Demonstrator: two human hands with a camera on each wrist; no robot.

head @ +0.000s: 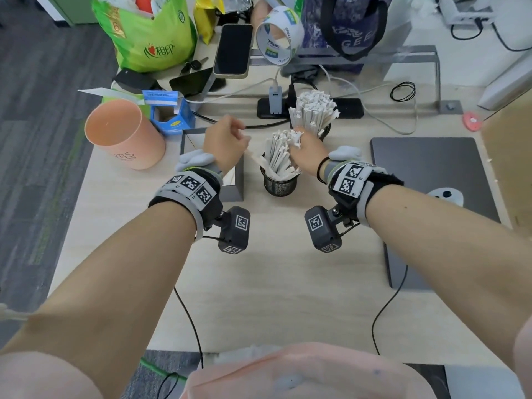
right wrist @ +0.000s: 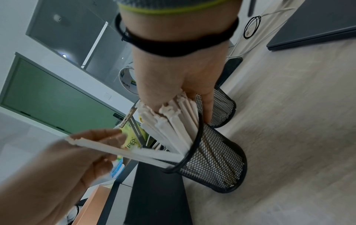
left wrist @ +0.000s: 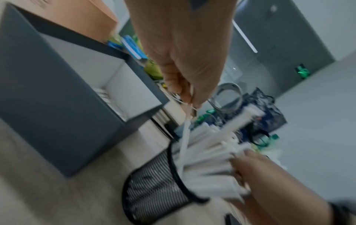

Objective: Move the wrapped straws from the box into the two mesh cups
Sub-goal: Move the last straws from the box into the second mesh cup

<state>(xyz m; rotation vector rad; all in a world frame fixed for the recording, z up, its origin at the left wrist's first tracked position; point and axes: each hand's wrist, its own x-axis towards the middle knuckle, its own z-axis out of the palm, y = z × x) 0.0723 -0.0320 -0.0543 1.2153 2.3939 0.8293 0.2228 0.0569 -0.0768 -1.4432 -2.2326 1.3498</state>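
Observation:
Two black mesh cups stand mid-table, the near cup [head: 280, 182] and the far cup [head: 324, 131], both packed with white wrapped straws [head: 312, 110]. The open grey box [head: 230, 191] sits just left of the near cup, largely hidden under my left wrist. My left hand [head: 244, 133] pinches a couple of wrapped straws [right wrist: 134, 153] by their top ends; their lower ends are inside the near cup's rim [right wrist: 192, 152]. My right hand [head: 299, 139] grips the tops of the near cup's straws [right wrist: 173, 121], holding the bundle toward the right. Pale strips show at the box bottom [left wrist: 108, 97].
A peach cylinder [head: 123, 133] and a blue carton [head: 169, 113] stand left of the box. A dark laptop [head: 431, 197] lies at the right. A power strip [head: 311, 109], cables, phones, a tape roll [head: 279, 36] and bags crowd the back.

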